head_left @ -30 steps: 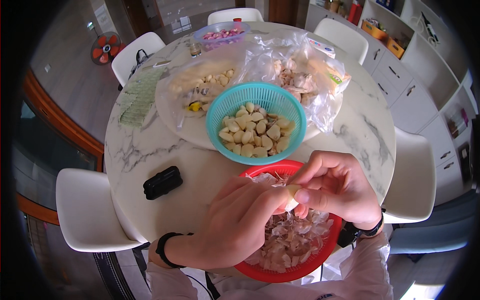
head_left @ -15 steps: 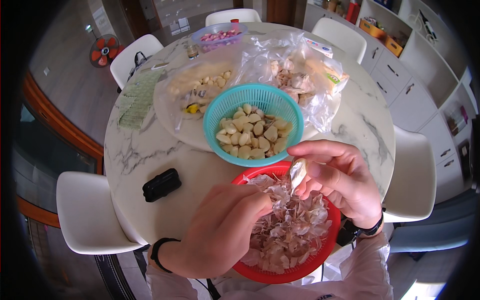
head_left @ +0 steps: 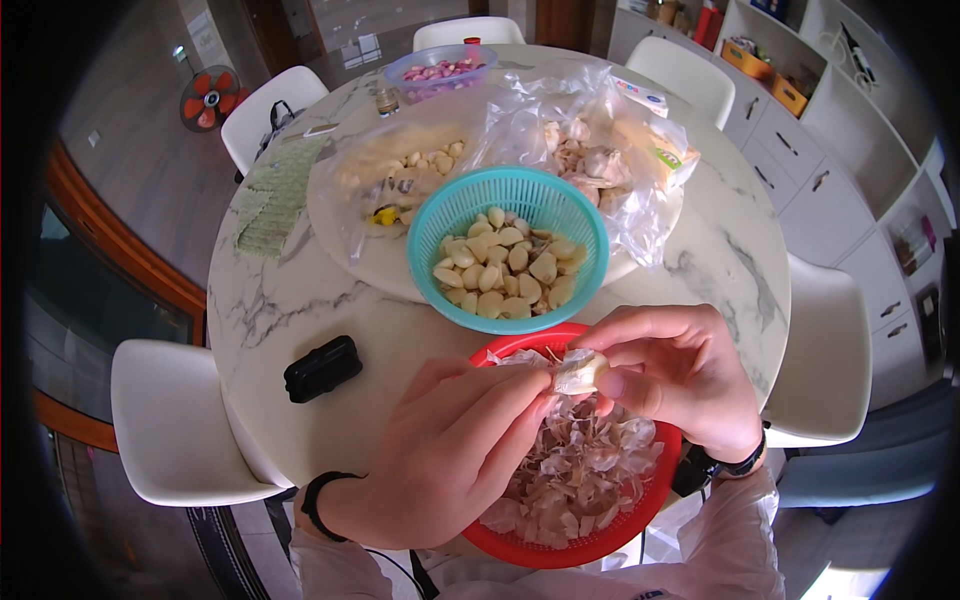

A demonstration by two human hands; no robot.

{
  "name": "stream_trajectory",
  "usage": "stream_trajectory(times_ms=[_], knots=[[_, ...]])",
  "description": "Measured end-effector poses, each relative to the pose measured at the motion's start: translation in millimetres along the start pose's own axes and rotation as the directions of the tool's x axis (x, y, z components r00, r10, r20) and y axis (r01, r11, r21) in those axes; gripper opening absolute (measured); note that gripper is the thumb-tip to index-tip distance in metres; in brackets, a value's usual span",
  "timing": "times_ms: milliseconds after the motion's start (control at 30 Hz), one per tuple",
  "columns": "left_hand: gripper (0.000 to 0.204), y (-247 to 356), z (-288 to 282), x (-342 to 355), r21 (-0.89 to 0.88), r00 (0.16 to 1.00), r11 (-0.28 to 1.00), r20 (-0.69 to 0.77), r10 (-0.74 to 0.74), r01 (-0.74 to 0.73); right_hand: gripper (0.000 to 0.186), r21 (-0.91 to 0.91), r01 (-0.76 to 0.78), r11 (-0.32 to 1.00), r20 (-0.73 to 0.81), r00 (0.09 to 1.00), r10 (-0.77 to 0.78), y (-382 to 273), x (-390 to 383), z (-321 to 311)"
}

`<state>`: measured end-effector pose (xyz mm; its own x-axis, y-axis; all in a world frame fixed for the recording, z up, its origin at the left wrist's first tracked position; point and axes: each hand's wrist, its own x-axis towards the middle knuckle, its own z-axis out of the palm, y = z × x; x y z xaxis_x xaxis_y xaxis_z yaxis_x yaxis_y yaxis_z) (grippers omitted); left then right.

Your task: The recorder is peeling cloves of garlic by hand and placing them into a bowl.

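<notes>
A garlic clove with pale papery skin is pinched between my hands. My right hand grips it from the right with thumb and fingers. My left hand is closed, its fingertips pressed at the clove's left side. Directly below them, a red plastic basket holds a pile of loose pinkish peels, partly hidden by my hands. Just beyond stands a turquoise basket holding several pale cloves.
A black case lies left on the marble table. Behind the baskets are bags of cloves and garlic bulbs, a tub of red pieces, a jar and a green cloth. Chairs surround the table.
My left hand dropped away from the clove toward the peels half a second ago and is now back up against it. My right hand has lowered slightly, turning the clove more level.
</notes>
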<state>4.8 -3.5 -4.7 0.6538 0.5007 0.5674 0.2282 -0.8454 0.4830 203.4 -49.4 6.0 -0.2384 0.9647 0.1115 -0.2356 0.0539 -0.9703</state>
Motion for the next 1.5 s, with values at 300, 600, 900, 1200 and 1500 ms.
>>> stream_trajectory(times_ms=[300, 600, 900, 1200, 1500], knots=[[0.013, -1, 7, 4, 0.036, 0.995, 0.999, -0.097, 0.02, -0.017, 0.03, -0.317, 0.134, 0.939, -0.044, 0.987, -0.156, 2, -2, 5], [0.015, -3, 5, 7, 0.003, 0.995, 1.0, -0.1, 0.029, -0.029, 0.027, -0.304, 0.123, 0.945, -0.032, 0.99, -0.139, 2, -2, 5], [0.017, -2, 1, 5, -0.139, 0.997, 0.989, -0.063, -0.053, 0.044, 0.024, 0.019, -0.018, 1.0, 0.014, 1.0, 0.018, 4, 3, -1], [0.015, -5, -3, 4, -0.252, 0.991, 0.959, -0.004, -0.132, 0.127, 0.025, 0.012, -0.093, 0.996, 0.048, 0.995, 0.092, 2, 9, -5], [0.005, -8, -10, 8, -0.615, 0.966, 0.745, 0.174, -0.191, 0.258, 0.025, 0.206, -0.28, 0.937, 0.051, 0.96, 0.276, -4, 13, -1]])
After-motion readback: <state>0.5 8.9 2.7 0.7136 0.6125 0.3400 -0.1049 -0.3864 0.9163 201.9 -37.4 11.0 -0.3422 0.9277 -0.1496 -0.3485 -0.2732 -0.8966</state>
